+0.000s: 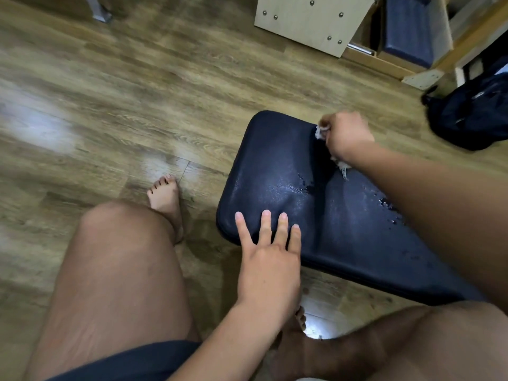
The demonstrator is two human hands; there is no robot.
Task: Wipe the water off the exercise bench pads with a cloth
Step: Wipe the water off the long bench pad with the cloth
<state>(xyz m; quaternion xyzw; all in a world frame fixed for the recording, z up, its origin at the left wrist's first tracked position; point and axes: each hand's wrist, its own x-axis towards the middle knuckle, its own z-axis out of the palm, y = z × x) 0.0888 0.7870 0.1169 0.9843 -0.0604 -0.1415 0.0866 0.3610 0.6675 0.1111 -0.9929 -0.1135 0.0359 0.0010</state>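
- Across the whole view, a wood-grain floor [110, 105] is stretching out beneath everything and catching pale glare on the left.
- At centre right, the navy bench pad [277, 160] is lying above that floor, with its rounded far corner pointing away from the person.
- The person's bare left thigh [118, 270] is filling the lower left, with a bare foot [165, 196] resting on the floor just beyond the knee.
- A dark bag [472, 114] is slumping on the floor at the right edge, well apart from the pad.
- A pale panel [308, 23] studded with round metal bolts is standing at the top, beside a wooden frame holding a navy cushion [406, 31].
- The left hand [268, 268] is resting flat on the pad's near left edge, fingers straight and spread, grasping nothing.
- The right hand [347, 134], slightly blurred, is clenching around the cloth and pressing it onto the pad's far right side.
- The cloth [320, 132], whitish and frayed, is poking out on both sides of that fist, touching the pad.
- Water drops [302, 185] are glistening on the pad between the two hands, with more beside the right forearm.
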